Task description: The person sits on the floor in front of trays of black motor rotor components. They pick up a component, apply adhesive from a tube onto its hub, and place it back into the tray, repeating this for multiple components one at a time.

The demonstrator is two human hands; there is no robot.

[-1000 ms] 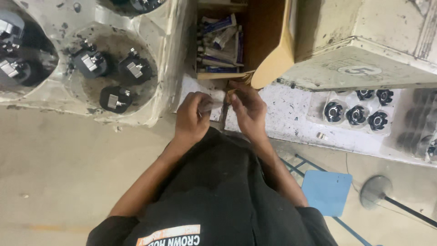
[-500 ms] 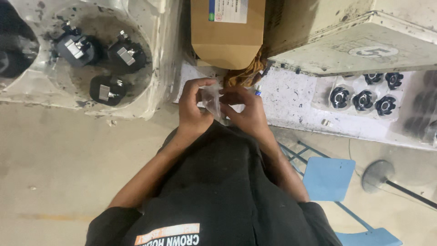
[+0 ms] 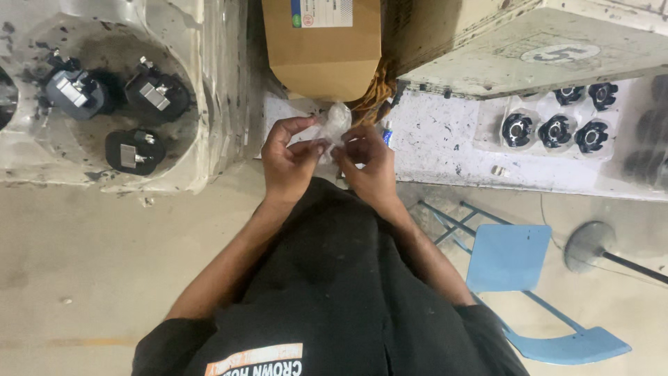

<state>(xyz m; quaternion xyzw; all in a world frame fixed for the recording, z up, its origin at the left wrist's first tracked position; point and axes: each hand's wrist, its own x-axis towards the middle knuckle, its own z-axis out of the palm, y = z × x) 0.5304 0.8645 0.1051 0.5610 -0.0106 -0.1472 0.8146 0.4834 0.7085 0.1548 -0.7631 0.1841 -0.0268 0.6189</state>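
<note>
Both of my hands meet in front of my chest on a small crumpled clear plastic packet (image 3: 336, 122). My left hand (image 3: 289, 159) pinches its left side with thumb and fingers. My right hand (image 3: 370, 163) grips its lower right side. What is inside the packet cannot be made out. A brown cardboard box (image 3: 323, 56) with a white label stands just beyond the packet. Under my hands lies a white, scuffed work surface (image 3: 445, 143).
Left of me a white moulded tray (image 3: 209, 104) holds three black parts with metal tabs (image 3: 132, 104). At the right, black round parts (image 3: 550, 129) sit in a tray below a pale machine housing (image 3: 529, 49). A blue stool (image 3: 525, 278) and a round stand base (image 3: 588, 245) are on the floor.
The view has shifted down, so the box's open inside is out of sight. My hands have risen a little with the clear packet held up between them.
</note>
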